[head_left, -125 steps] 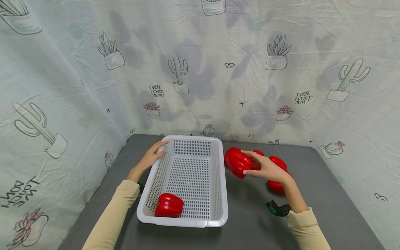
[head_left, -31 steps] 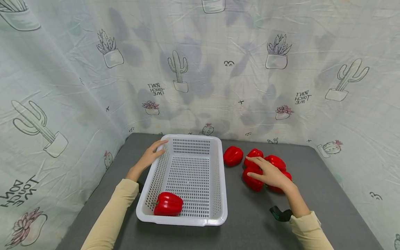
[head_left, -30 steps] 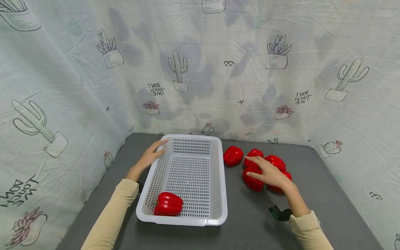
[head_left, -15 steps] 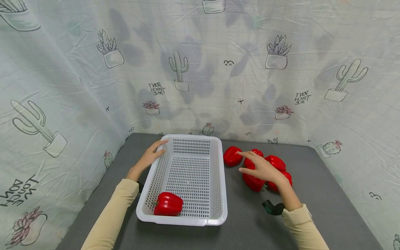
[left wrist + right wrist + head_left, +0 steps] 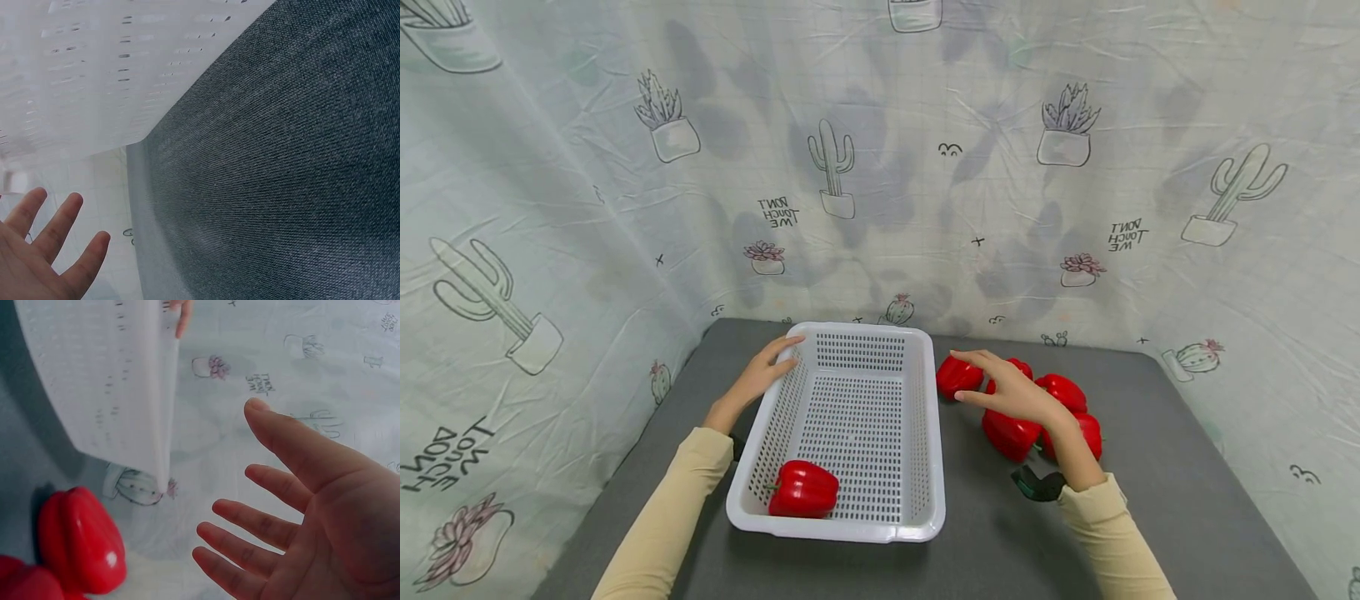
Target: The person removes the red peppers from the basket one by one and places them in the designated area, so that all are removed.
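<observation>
A white perforated plastic basket [image 5: 937,433] stands on the grey table, with one red bell pepper [image 5: 805,490] lying in its near left corner. My left hand [image 5: 758,377] rests at the basket's left rim, fingers extended; the left wrist view shows those fingers [image 5: 56,228] spread apart. Right of the basket, my right hand [image 5: 1013,390] hovers with fingers and thumb apart, nothing between them. Its fingertips overlap the leftmost loose bell pepper [image 5: 957,380] in the head view. In the right wrist view a gap separates the hand [image 5: 331,525] from that bell pepper [image 5: 81,540].
Several more red bell peppers cluster under and beside the right hand, including a front one [image 5: 1011,437], a back right one [image 5: 1062,391] and one at the right [image 5: 1088,435]. A cactus-printed curtain [image 5: 880,167] rises behind the table [image 5: 1000,550].
Earlier my right hand held a bell pepper near the basket; that pepper now lies in the cluster. Since then the empty hand has moved left toward the leftmost pepper. My left hand has stayed put.
</observation>
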`<state>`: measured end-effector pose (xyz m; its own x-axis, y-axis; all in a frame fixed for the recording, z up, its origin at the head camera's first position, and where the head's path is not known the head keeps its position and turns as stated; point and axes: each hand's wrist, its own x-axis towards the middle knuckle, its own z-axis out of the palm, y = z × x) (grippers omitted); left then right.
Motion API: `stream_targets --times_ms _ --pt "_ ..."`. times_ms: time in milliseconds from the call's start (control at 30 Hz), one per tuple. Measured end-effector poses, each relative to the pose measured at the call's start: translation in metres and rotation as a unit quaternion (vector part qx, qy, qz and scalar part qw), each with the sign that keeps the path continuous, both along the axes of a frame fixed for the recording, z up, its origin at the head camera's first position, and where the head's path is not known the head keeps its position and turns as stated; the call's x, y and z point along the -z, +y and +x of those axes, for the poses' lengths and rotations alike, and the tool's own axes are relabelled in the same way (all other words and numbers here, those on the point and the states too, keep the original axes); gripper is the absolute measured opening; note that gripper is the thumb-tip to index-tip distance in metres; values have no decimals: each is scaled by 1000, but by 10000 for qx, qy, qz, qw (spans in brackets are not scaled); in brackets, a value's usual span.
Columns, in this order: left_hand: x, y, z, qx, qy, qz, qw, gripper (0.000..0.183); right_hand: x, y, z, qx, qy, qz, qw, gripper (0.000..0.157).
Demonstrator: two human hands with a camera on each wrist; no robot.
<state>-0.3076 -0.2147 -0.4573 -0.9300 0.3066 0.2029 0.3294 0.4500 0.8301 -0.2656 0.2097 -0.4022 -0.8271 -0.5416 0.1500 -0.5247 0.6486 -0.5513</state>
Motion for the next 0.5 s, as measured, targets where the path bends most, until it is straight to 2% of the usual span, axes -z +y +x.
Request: stream_targets --times_ms 300,500 --pt "0 0 -1 1 -17 -3 10000 46 -7 -18 -12 -225 -152 -213 9994 68" --pt "0 0 -1 0 -93 37 9999 46 -9 -32 -19 -656 -206 -318 9971 68"
